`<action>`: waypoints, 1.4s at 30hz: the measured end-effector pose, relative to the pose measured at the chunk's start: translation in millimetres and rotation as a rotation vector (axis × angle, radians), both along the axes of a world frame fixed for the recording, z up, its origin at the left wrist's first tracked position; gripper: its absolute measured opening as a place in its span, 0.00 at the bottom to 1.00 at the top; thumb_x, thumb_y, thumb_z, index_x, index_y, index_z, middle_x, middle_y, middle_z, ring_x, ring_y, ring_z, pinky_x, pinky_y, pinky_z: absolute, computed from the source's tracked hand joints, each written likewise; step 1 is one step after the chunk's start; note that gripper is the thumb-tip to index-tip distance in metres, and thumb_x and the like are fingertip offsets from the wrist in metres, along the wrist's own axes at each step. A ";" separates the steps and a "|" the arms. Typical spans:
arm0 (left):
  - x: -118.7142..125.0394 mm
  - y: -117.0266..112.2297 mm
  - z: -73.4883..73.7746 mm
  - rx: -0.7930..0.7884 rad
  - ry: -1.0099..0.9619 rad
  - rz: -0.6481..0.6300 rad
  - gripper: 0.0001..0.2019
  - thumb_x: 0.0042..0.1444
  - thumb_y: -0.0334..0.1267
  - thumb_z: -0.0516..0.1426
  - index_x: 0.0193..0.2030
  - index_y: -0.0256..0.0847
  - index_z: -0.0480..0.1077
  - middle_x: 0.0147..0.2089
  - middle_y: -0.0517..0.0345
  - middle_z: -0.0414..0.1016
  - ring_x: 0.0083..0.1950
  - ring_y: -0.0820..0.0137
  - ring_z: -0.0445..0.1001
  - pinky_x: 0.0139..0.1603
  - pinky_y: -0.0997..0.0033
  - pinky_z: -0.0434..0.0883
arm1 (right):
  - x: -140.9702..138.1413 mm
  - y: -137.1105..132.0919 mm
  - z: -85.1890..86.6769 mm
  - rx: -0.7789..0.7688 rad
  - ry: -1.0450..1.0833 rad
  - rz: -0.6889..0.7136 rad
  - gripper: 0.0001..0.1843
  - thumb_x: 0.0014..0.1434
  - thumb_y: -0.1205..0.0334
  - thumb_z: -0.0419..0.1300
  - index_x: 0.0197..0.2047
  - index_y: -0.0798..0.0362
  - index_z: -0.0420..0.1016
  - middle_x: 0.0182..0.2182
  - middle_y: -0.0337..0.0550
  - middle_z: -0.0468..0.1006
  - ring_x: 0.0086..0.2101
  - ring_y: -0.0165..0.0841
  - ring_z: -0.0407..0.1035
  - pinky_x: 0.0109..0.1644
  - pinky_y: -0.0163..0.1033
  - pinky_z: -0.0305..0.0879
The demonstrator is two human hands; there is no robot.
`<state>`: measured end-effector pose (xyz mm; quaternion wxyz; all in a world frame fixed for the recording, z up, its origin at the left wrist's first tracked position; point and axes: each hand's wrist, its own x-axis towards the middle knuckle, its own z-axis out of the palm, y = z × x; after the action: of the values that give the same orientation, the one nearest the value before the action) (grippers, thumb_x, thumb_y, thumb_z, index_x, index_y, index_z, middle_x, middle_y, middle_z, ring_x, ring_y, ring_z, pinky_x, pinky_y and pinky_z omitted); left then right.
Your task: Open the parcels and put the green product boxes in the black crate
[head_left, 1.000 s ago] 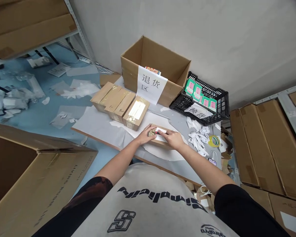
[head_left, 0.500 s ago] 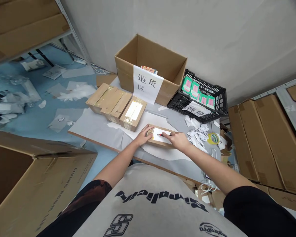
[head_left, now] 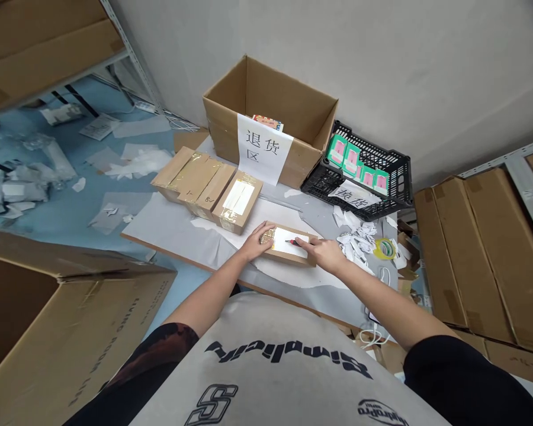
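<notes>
Near centre, the left hand (head_left: 254, 242) is gripping a box (head_left: 284, 247) (labelled, still shut), the right hand (head_left: 326, 254) holding a tool (head_left: 291, 241).

Soft, even light, source out of view, small glints on the tape (head_left: 229, 222), deep shadow inside the left carton (head_left: 111, 313), grey wall (head_left: 382, 59) softly shaded, wide-angle stretching at the edges, upper right corner darkened

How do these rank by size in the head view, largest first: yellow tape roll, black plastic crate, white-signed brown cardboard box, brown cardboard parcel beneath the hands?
1. White-signed box
2. Black crate
3. Parcel
4. Tape roll
</notes>
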<state>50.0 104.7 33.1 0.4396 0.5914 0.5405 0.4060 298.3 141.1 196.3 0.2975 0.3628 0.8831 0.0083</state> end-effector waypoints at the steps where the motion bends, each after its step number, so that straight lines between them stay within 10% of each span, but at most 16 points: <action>1: -0.3 -0.1 0.6 0.004 0.000 -0.003 0.29 0.57 0.45 0.59 0.66 0.49 0.64 0.72 0.54 0.56 0.75 0.62 0.48 0.74 0.59 0.50 | 1.7 -0.2 -0.5 -0.001 0.005 -0.005 0.32 0.68 0.66 0.42 0.73 0.36 0.46 0.49 0.49 0.76 0.42 0.39 0.74 0.37 0.37 0.63; 28: 3.6 -0.4 -2.0 0.026 -0.045 0.030 0.30 0.51 0.37 0.60 0.63 0.45 0.67 0.68 0.51 0.62 0.75 0.63 0.49 0.73 0.61 0.51 | -19.3 7.9 -30.1 -0.003 0.088 0.137 0.34 0.68 0.62 0.46 0.74 0.40 0.42 0.45 0.51 0.77 0.44 0.41 0.73 0.42 0.39 0.63; 42: 1.9 -0.3 1.1 0.019 -0.030 0.016 0.29 0.52 0.40 0.60 0.63 0.45 0.67 0.69 0.53 0.62 0.75 0.62 0.50 0.74 0.60 0.52 | -35.8 0.7 9.4 -0.027 -0.040 0.082 0.29 0.68 0.65 0.44 0.71 0.42 0.52 0.46 0.55 0.78 0.41 0.40 0.76 0.38 0.39 0.64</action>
<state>51.9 104.5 34.1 0.4387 0.5853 0.5346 0.4233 262.5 141.8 205.7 0.3192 0.3221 0.8911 0.0155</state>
